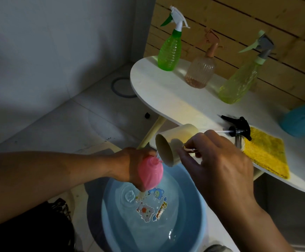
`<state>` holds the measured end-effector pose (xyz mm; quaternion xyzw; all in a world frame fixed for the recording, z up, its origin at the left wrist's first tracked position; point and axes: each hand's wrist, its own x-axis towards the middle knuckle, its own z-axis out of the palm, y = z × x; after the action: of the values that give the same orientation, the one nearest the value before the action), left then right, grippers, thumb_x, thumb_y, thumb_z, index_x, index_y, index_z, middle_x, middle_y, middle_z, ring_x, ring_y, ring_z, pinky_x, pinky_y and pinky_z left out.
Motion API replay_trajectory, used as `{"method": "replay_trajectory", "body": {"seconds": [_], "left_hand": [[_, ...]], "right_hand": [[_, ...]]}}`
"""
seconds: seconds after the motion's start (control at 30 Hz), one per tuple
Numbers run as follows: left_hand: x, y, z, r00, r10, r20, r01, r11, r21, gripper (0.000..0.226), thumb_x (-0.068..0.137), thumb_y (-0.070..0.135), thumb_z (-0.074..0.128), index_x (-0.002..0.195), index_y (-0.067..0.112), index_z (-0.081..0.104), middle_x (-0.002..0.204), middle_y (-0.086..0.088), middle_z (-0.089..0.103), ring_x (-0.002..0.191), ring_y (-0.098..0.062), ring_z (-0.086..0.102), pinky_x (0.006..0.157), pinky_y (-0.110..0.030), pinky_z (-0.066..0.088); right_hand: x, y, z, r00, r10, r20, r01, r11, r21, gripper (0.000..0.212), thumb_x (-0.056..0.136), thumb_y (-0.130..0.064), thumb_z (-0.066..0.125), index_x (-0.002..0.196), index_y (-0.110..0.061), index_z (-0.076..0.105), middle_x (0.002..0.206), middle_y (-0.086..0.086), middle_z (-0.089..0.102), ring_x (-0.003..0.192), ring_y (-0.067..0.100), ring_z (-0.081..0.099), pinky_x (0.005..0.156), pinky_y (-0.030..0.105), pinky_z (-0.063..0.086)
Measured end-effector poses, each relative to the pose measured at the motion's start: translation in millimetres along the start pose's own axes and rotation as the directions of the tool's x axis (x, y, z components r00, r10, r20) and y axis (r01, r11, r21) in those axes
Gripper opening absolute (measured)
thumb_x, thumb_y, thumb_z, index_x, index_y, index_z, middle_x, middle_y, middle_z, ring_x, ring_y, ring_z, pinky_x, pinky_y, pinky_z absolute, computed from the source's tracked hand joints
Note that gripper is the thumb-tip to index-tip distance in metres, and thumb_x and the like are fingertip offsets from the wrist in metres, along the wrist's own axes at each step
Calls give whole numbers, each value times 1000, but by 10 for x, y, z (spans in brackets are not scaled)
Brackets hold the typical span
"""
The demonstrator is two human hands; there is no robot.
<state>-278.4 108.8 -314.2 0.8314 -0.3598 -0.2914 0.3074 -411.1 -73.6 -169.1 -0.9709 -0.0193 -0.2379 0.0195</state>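
My left hand (pixel 130 164) grips a small pink bottle (pixel 150 174) with its neck up, held over a blue basin (pixel 199 224) of water. My right hand (pixel 219 160) holds a cream cup (pixel 168 144) by its handle, tipped on its side with the mouth toward the bottle's neck. A thin stream of water runs from the cup's rim onto the bottle's opening. Drops fall from the bottle's underside into the basin.
A white oval table (pixel 166 95) carries a green spray bottle (pixel 170 50), a clear ribbed spray bottle (pixel 200 70), a yellow-green spray bottle (pixel 239 82), a loose black trigger head (pixel 239 128), a yellow cloth (pixel 268 153) and a teal object (pixel 302 119). A wooden slat wall stands behind it.
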Motion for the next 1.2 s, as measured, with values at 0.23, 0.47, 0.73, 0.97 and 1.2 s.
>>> {"method": "replay_trajectory", "body": {"seconds": [0.23,0.47,0.73,0.97,1.2], "left_hand": [[125,-104,96,994,107,-16,-103,980,173,101,63,47,97,145,33,40,118,29,36,111,2,38,69,8,33],[195,-200,125,997,73,-30,-70,992,103,93,59,49,98,133,41,42,116,28,41,113,-3,48,76,2,33],[122,-227,107,995,98,20,-97,995,-27,92,71,29,96,144,28,42,126,22,45,113,-2,50,79,-1,44],[49,-228,67,999,41,26,-39,994,-101,93,65,21,97,136,39,40,129,18,52,117,-13,57,83,-25,60],[6,-221,86,1000,-4,5,5,986,-164,99,67,19,96,139,48,34,123,31,46,110,0,55,76,-12,53]], "right_hand": [[-33,-46,-39,997,-74,-21,73,997,-16,20,93,-38,71,85,-21,65,77,-3,56,64,21,53,47,26,32],[-51,-85,-59,992,-124,-11,123,991,-55,16,94,-34,70,84,-22,64,78,-2,55,64,22,49,52,25,23],[-38,-14,41,999,10,40,-11,999,33,18,90,-40,72,86,-25,64,78,-7,57,66,19,56,47,26,36],[-78,228,443,920,311,240,-314,949,-25,28,92,-56,61,88,-28,57,87,-11,66,80,24,64,60,31,37],[-460,681,1346,653,440,616,-520,852,-56,19,98,-43,56,98,-24,61,101,3,68,93,30,64,73,33,44]]}}
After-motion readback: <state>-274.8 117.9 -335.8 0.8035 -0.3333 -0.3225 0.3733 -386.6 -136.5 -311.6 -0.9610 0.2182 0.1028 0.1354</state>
